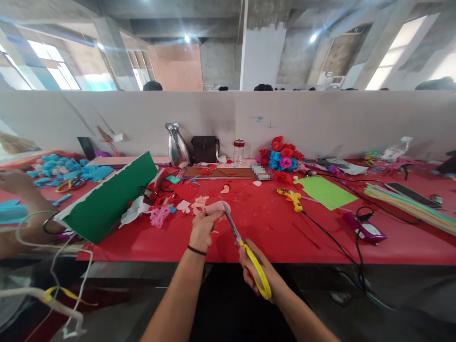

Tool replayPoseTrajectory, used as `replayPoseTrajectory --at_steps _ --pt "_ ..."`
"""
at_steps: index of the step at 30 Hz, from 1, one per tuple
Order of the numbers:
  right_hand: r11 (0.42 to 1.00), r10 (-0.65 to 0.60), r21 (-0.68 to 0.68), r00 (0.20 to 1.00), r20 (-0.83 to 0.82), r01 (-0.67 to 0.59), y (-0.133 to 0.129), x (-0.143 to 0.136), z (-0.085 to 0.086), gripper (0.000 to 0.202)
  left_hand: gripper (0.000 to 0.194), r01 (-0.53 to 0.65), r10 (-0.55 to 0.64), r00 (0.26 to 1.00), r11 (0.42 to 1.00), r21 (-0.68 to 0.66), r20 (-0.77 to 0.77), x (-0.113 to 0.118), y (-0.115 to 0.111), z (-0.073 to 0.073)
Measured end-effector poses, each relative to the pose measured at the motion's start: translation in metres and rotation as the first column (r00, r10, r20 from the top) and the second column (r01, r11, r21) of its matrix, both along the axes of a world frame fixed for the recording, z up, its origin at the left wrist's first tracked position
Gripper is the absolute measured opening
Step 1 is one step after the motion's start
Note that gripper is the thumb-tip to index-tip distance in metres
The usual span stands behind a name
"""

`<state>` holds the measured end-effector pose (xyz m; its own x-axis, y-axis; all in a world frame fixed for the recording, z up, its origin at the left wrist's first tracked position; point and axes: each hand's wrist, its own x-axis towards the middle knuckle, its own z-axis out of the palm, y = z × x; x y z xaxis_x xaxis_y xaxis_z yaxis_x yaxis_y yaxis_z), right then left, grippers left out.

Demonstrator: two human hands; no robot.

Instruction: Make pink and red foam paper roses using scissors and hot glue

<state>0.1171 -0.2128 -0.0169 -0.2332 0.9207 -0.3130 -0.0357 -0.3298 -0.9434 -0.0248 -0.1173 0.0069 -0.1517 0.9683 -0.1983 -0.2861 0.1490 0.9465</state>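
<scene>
In front of me, over the near edge of the red table, my left hand (202,229) pinches a piece of pale pink paper (216,207). My right hand (257,266) is wrapped round the yellow handle of a pair of scissors (257,267). The blades point up and left, and their tips touch or overlap the paper's right side. Just beyond my left hand lie cut pink petal pieces (199,203). A bright pink cluster of shapes (160,217) rests left of them.
A yellow glue gun (292,198) with a black cord lies right, near a green sheet (326,191) and a purple box (365,229). Left stands a green board (110,202), with a co-worker's arm (33,199) beyond it. A metal jug (177,146), glass jar (239,152) and paper flowers (283,154) line the back.
</scene>
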Motion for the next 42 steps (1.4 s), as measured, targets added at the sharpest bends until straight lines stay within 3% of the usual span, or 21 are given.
replayPoseTrajectory --at_steps 6,10,16,33,42 --pt "0.998 0.065 0.011 0.998 -0.005 -0.065 0.001 0.009 0.007 0.068 0.014 0.125 -0.124 0.990 0.992 0.011 -0.067 -0.010 -0.005 0.009" --pt "0.998 0.064 0.029 0.998 0.014 -0.064 0.003 0.010 0.010 0.073 0.011 0.150 -0.147 0.984 0.989 0.019 -0.100 -0.010 -0.011 0.015" --pt "0.998 0.054 0.022 0.998 0.015 -0.054 0.004 0.009 0.014 0.073 0.023 0.289 -0.282 0.950 0.957 0.038 -0.132 -0.011 -0.011 0.019" --pt "0.998 0.038 0.038 0.998 0.050 -0.040 0.003 0.006 0.011 0.066 0.028 0.052 -0.050 0.998 0.998 -0.047 0.046 -0.026 -0.003 0.020" --pt "0.997 0.069 0.024 0.995 0.073 -0.070 0.002 0.005 0.011 0.061 0.027 0.052 -0.051 0.999 0.998 -0.039 0.015 -0.032 0.004 0.023"
